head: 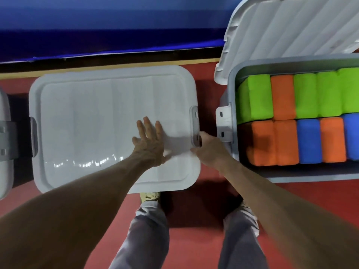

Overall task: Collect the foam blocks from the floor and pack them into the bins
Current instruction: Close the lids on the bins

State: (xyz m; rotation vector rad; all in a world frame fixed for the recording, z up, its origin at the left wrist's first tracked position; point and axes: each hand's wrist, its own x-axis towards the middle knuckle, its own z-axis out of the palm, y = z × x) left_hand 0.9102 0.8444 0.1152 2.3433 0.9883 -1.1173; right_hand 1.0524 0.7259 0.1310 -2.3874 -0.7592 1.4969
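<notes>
A closed white bin lid [93, 121] fills the middle of the view. My left hand [150, 141] lies flat on its right part, fingers spread and straight. My right hand [206, 147] is at the lid's right edge, with its fingers curled around the grey latch [195, 121]. To the right stands an open grey bin [291, 64], packed with several foam blocks: green ones [260, 96] in the back row, orange ones [266, 142] and blue ones [308, 140] in front. Its lid [287, 28] leans open behind it.
Part of another white bin [4, 144] shows at the far left. A blue padded wall [108, 24] runs along the back. The floor is red carpet [194, 239]. My legs and shoes [150, 197] stand just in front of the closed bin.
</notes>
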